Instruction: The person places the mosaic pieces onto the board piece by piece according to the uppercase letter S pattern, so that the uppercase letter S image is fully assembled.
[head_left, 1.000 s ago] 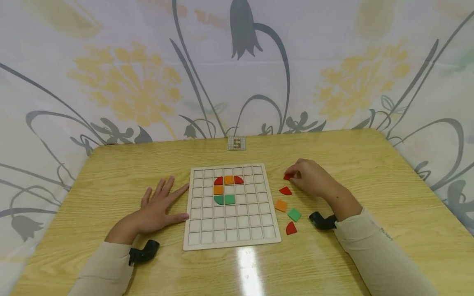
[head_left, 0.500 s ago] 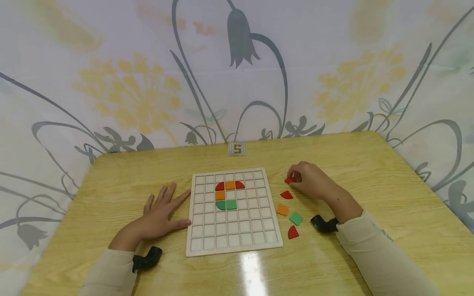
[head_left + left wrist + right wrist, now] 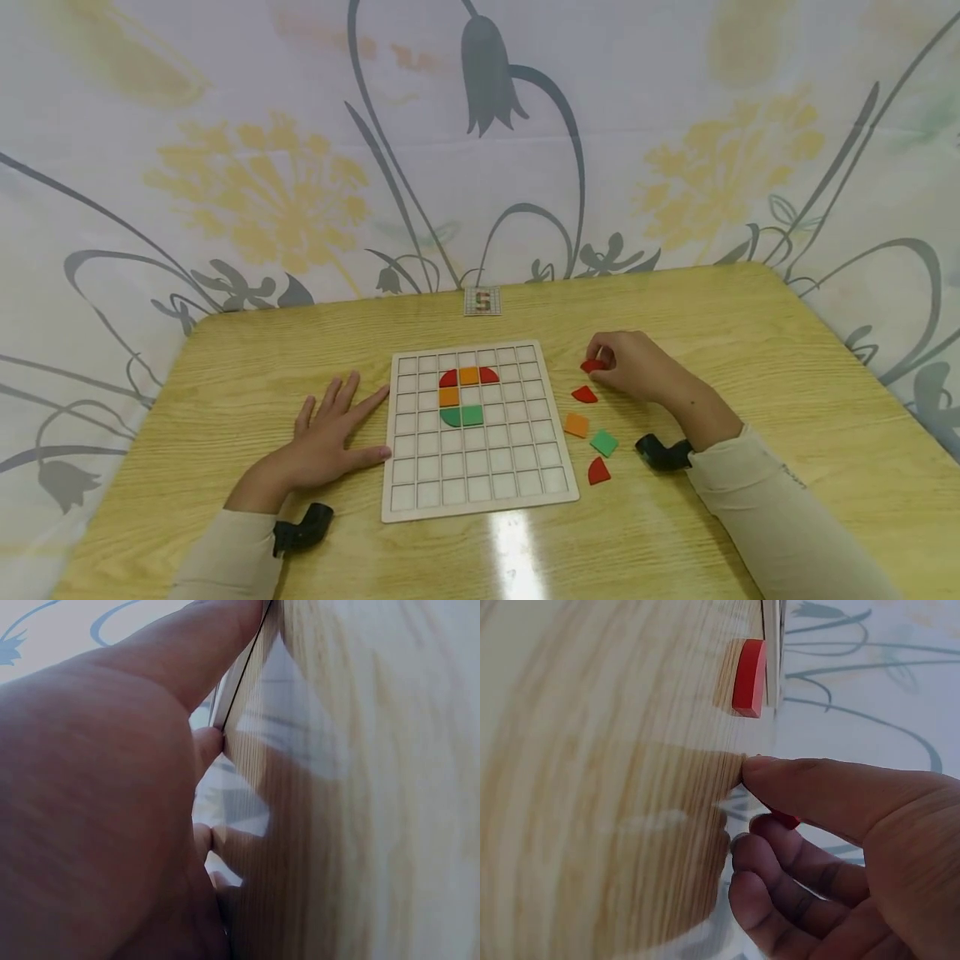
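My right hand [image 3: 637, 367] pinches a red quarter-circle tile [image 3: 592, 366] between thumb and fingers, low over the table right of the grid board. In the right wrist view only a small part of that tile [image 3: 786, 818] shows behind the thumb. A second red quarter-circle tile [image 3: 584, 394] lies just nearer, standing out as a thick red block [image 3: 750, 679] in the right wrist view. With fingers spread, my left hand [image 3: 326, 446] rests on the table, thumb and index fingertips at the left edge of the wooden grid board [image 3: 476, 462].
On the board sit red corner tiles [image 3: 488, 375], orange squares [image 3: 448, 397] and green tiles [image 3: 472, 414]. Right of it lie an orange square [image 3: 577, 425], a green square [image 3: 603, 443] and another red quarter-circle [image 3: 598, 471]. A small pattern card [image 3: 482, 301] lies by the back wall.
The head view has tipped up a little, so the table sits lower in it. More of the red tile shows between my right fingers. The left hand keeps its place at the board.
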The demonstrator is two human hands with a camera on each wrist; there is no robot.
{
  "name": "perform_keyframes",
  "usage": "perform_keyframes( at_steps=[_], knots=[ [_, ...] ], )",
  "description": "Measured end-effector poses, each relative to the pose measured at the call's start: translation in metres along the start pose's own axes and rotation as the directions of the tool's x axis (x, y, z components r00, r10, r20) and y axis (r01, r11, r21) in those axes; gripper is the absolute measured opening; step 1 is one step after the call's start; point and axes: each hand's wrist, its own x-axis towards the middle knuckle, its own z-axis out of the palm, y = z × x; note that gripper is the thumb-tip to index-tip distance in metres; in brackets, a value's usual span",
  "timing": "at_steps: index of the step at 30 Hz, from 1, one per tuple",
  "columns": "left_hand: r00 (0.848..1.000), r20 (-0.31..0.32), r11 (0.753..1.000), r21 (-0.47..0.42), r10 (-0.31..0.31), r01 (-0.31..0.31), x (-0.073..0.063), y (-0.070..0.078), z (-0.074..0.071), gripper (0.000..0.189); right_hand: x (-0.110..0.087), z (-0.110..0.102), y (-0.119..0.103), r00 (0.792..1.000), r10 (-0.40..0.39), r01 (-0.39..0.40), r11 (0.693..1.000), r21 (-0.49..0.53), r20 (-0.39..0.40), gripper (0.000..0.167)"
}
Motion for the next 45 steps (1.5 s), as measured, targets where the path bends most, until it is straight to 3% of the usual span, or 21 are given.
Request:
perform_keyframes(
  at_steps=[13,26,36,45],
  knots=[
    [1.000,0.001,1.000,-0.013,-0.007,0.007,-0.001,0.003,-0.001,0.085,-0.001,0.003,0.004,0.999,-0.030,0.033,0.997,0.076,-0.034,0.008],
    [1.000,0.002,1.000,-0.011,-0.008,0.008,0.000,-0.001,0.001,0.085,-0.002,0.005,-0.010,0.995,-0.058,0.071,0.984,0.165,-0.081,0.007],
    [1.000,-0.001,1.000,-0.002,-0.015,0.015,0.001,0.002,0.001,0.086,-0.005,0.009,-0.023,0.997,-0.067,0.074,0.950,0.303,-0.034,0.007],
    [1.000,0.000,1.000,-0.005,-0.013,0.013,0.000,0.002,0.001,0.086,-0.007,0.008,-0.031,0.993,-0.101,0.113,0.944,0.311,-0.054,0.007]
  ],
)
